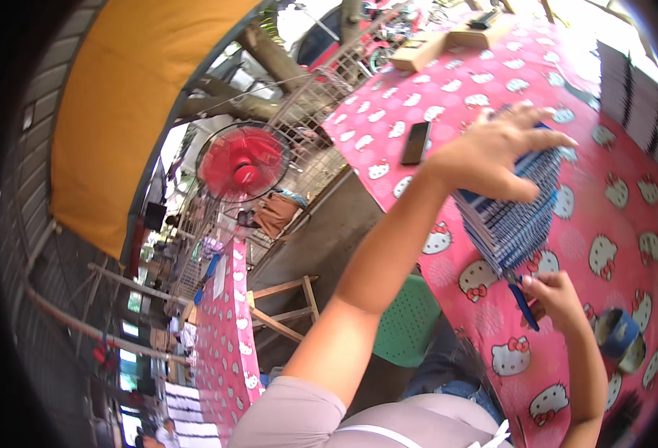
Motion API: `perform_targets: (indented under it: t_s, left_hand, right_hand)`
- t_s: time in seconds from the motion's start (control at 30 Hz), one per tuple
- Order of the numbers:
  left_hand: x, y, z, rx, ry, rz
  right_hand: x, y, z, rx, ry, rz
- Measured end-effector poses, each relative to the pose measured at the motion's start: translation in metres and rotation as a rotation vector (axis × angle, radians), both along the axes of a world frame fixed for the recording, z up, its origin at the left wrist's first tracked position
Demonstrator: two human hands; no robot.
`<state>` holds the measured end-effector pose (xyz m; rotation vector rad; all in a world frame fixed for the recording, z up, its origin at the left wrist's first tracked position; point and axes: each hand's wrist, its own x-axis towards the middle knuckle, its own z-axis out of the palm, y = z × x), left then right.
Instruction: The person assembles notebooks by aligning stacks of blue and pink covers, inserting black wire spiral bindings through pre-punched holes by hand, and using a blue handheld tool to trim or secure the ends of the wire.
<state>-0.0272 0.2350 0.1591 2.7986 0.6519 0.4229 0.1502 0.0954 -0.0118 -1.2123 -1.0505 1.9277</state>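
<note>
A bundle of blue and white patterned strips lies on the pink table, its near end narrowing toward me. My left hand is open over the bundle's far part, fingers spread; whether the palm presses on it I cannot tell. Closed around the blue handles of pliers is my right hand. The dark jaws of the pliers meet the near corner of the bundle, and what they grip there is too small to make out.
A dark phone lies left of the bundle. Small blue containers stand at the right. Cardboard boxes sit on the table's far end. Beside the table are a green chair, a wooden trestle and a red fan.
</note>
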Motion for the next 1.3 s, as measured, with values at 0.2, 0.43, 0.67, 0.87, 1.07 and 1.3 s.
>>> perform_targets:
  t_s: [0.2,0.43,0.67,0.87,1.07,1.3]
  left_hand:
    - [-0.006,-0.008,-0.001,-0.051,0.043,0.059]
    - [-0.001,-0.01,0.0,-0.049,0.076,0.065]
    - [0.0,-0.002,-0.002,-0.083,0.063,0.061]
    - [0.002,-0.005,-0.002,-0.071,0.078,0.07]
    - [-0.004,-0.013,0.003,-0.096,0.093,0.089]
    - [0.004,-0.009,0.003,-0.073,0.133,0.079]
  right_hand:
    - [0.003,-0.026,-0.032,0.239,-0.171,0.127]
    - [0.003,-0.058,-0.111,-0.212,0.588,-0.129]
    - [0.006,-0.053,-0.089,-0.366,0.549,-0.138]
    - [0.001,-0.052,-0.098,-0.303,0.532,-0.162]
    - [0.003,-0.053,-0.098,-0.356,0.602,-0.098]
    - [0.001,-0.052,-0.093,-0.327,0.575,-0.146]
